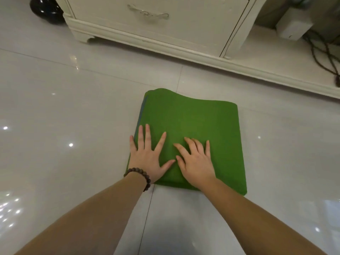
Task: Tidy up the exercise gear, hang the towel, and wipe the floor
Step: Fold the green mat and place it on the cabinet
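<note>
Both grips flat, holding nothing. My left hand (147, 155) and right hand (196, 161) press palms-down, fingers spread, on the near-left part of the folded green yoga mat (198, 122). Thumbs nearly touching. Arms extended forward. Mat lies on the tiled floor (64, 107), near the white cabinet (165, 28).

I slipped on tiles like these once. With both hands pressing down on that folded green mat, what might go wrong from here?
1. The glossy floor tiles look slick, so the folded green mat may slide forward under the left hand and right hand.
2. Its far edge bulges upward; the folds may spring open once released.
3. The cables beside the white cabinet could snag a foot.
</note>
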The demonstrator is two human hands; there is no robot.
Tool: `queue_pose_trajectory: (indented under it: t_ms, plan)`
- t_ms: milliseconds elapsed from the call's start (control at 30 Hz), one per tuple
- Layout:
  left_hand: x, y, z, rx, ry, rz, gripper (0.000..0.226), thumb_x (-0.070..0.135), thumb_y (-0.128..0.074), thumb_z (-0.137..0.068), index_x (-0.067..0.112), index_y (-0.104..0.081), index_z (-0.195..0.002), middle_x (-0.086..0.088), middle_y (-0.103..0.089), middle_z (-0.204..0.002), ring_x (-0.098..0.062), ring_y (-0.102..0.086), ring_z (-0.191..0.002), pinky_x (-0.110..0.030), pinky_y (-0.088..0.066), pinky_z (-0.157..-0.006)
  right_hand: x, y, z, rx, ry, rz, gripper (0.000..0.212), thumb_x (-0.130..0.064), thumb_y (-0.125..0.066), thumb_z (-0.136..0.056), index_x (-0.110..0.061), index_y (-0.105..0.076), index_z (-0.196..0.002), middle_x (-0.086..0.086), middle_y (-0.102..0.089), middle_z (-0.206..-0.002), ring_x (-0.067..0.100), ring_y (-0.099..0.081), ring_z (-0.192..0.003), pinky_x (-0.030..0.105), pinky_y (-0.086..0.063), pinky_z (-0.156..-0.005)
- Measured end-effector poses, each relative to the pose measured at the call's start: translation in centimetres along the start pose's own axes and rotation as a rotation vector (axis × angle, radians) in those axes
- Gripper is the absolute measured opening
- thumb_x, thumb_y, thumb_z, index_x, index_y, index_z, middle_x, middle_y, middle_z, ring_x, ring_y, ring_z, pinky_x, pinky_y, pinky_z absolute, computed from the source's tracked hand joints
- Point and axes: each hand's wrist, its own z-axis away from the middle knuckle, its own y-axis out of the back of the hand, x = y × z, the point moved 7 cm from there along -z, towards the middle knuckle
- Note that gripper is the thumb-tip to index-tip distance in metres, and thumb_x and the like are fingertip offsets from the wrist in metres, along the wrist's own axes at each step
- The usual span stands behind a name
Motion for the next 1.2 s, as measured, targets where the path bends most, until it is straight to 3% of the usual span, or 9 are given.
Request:
queue_pose_trajectory:
  t_ms: [33, 100, 267, 433, 600, 667, 867, 1033, 1200]
  plan:
    - [-0.1, -0.1, 0.0, 0.022, 0.006, 0.022, 0.087, 0.081, -0.006, -0.079, 0.035, 0.008, -0.151, -0.026, 0.017, -0.155, -0.042, 0.018, -0.143, -0.063, -0.004, -0.112, 0.0, 0.8, -1.0, 0.052, -0.004, -0.014, 0.053, -0.047, -0.018, -0.093, -0.032, -0.042, -0.138, 0.007, -0.040, -0.145, 0.028, -0.030, -0.137, 0.059, -0.007, -0.115]
    - [-0.4, -0.2, 0.0, 0.051, 0.016, 0.053, 0.084, 0.078, -0.011, -0.082, 0.034, 0.002, -0.153, -0.029, 0.010, -0.156, -0.042, 0.014, -0.144, -0.061, -0.006, -0.114, -0.3, 2.1, -3.5, 0.112, 0.018, -0.064, 0.049, -0.042, -0.023, -0.095, -0.026, -0.044, -0.137, 0.006, -0.040, -0.144, 0.025, -0.029, -0.138, 0.057, -0.010, -0.116]
    - [-0.5, -0.4, -0.1, 0.057, 0.022, 0.098, 0.083, 0.075, -0.012, -0.085, 0.030, 0.001, -0.153, -0.029, 0.006, -0.156, -0.040, 0.011, -0.145, -0.053, -0.005, -0.118, -3.6, 3.9, -12.3, 0.109, 0.178, -0.073, 0.052, -0.037, -0.025, -0.101, -0.031, -0.011, -0.151, -0.005, 0.000, -0.160, 0.017, 0.009, -0.147, 0.051, 0.002, -0.118]
    - [-0.9, -0.9, -0.5, 0.025, 0.042, 0.140, 0.082, 0.076, -0.013, -0.085, 0.033, 0.003, -0.153, -0.026, 0.007, -0.157, -0.037, 0.012, -0.146, -0.052, -0.004, -0.118, -5.3, 0.8, -17.5, -0.044, 0.172, 0.015, 0.055, -0.049, -0.012, -0.099, -0.037, 0.006, -0.149, -0.007, 0.012, -0.159, 0.015, 0.013, -0.146, 0.054, 0.007, -0.116]
    - [-1.0, -0.9, -0.4, -0.004, 0.055, 0.119, 0.081, 0.076, -0.012, -0.085, 0.034, 0.007, -0.152, -0.025, 0.009, -0.157, -0.036, 0.014, -0.146, -0.051, -0.007, -0.118, -3.7, 1.6, -17.9, -0.114, 0.247, 0.029, 0.056, -0.055, -0.013, -0.097, -0.043, 0.008, -0.147, -0.008, 0.014, -0.158, 0.014, 0.013, -0.145, 0.053, 0.008, -0.116]
    - [-1.1, -0.8, -0.5, 0.008, 0.065, 0.110, 0.081, 0.075, -0.013, -0.085, 0.034, 0.004, -0.153, -0.025, 0.004, -0.157, -0.036, 0.009, -0.146, -0.051, -0.010, -0.118, 0.1, 2.1, -17.0, -0.068, 0.162, 0.048, 0.057, -0.059, -0.012, -0.096, -0.043, 0.006, -0.147, -0.006, 0.014, -0.159, 0.015, 0.012, -0.146, 0.055, 0.007, -0.116]
    - [-1.1, -0.9, -0.6, 0.026, 0.054, 0.077, 0.079, 0.072, -0.016, -0.086, 0.032, -0.002, -0.153, -0.026, 0.001, -0.157, -0.037, 0.005, -0.147, -0.051, -0.012, -0.117, 16.7, 2.2, -8.4, -0.068, -0.374, 0.091, 0.062, -0.066, -0.002, -0.090, -0.044, 0.008, -0.147, -0.001, 0.019, -0.158, 0.021, 0.018, -0.145, 0.059, 0.007, -0.114]
    - [-0.9, -0.8, -0.6, 0.012, 0.044, 0.043, 0.079, 0.072, -0.009, -0.086, 0.033, 0.005, -0.153, -0.026, 0.005, -0.157, -0.037, 0.008, -0.146, -0.051, -0.008, -0.118, 17.9, 0.9, -8.0, -0.108, -0.394, -0.091, 0.063, -0.066, -0.007, -0.091, -0.043, 0.010, -0.147, -0.001, 0.020, -0.158, 0.019, 0.014, -0.146, 0.054, 0.005, -0.116]
    - [-0.9, -0.9, -0.6, 0.023, 0.048, 0.040, 0.078, 0.072, -0.008, -0.085, 0.034, 0.006, -0.152, -0.025, 0.005, -0.157, -0.037, 0.009, -0.146, -0.051, -0.009, -0.118, 15.9, 1.1, -5.4, -0.070, -0.391, -0.055, 0.065, -0.062, -0.010, -0.093, -0.035, 0.007, -0.150, 0.004, 0.018, -0.158, 0.018, 0.017, -0.145, 0.051, 0.007, -0.117]
